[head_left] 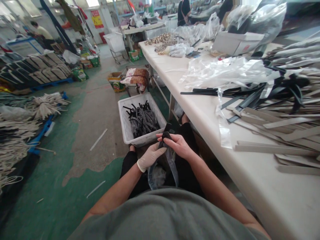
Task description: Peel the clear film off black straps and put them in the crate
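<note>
In the head view, a black strap (166,135) is held up over my lap, its lower length sheathed in clear plastic (172,166) that hangs down in a loop. My right hand (179,145), bare, pinches the strap near its black ends. Just beside it, my left hand (150,156) wears a pale glove and is closed around the plastic-covered part. In front of my hands a white plastic bin (121,113) stands on the floor, filled with black straps (142,120), many in clear wrapping.
On my right runs a long cream table (200,123). Grey-beige strips (277,148), black straps (240,103) and clear plastic sleeves (225,71) lie on it. Bundled cords (17,130) rest on blue pallets at left. A carton (116,81) stands beyond the bin; people work farther back.
</note>
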`<act>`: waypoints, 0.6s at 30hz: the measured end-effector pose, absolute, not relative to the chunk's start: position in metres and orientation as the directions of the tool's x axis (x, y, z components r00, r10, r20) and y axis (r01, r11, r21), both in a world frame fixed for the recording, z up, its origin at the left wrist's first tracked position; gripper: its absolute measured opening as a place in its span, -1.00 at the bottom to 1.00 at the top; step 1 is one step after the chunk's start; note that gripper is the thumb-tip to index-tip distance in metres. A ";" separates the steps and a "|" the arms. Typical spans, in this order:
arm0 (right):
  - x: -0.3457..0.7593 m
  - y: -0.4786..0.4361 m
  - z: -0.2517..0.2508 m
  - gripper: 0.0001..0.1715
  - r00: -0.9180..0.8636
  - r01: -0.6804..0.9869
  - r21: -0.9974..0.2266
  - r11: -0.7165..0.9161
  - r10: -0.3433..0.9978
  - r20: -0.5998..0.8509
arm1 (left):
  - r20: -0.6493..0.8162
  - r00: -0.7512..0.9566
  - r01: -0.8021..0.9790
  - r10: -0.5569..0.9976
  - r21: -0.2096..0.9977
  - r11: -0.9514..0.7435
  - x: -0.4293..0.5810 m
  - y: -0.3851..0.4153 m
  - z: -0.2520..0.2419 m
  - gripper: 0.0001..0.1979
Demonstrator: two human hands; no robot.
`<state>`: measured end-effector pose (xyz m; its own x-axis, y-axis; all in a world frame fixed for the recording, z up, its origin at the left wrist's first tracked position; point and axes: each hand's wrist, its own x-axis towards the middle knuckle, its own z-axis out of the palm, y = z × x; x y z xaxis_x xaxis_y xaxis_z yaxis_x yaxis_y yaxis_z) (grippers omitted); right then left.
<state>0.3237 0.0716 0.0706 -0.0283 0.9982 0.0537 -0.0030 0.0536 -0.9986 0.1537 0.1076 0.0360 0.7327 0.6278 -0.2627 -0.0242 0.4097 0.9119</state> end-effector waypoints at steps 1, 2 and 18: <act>0.324 0.070 0.071 -0.61 -0.037 0.037 -0.997 0.073 0.997 0.071 | -0.277 0.720 -0.004 0.637 0.915 0.403 0.157 0.107 0.037 -0.56; 0.324 0.068 0.072 -0.62 -0.044 0.071 -0.994 0.081 0.996 0.078 | -0.283 0.712 0.014 0.642 0.921 0.390 0.160 0.104 0.037 -0.58; 0.334 0.084 0.095 -0.60 -0.103 0.164 -0.984 0.072 0.993 0.055 | -0.187 0.765 0.085 0.617 0.978 0.192 0.181 0.134 0.059 -0.66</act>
<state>0.3344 0.0844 0.0947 -0.1033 0.9931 0.0552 0.1645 0.0718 -0.9838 0.1809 0.1343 0.0586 0.7647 0.6165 -0.1872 0.0847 0.1918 0.9778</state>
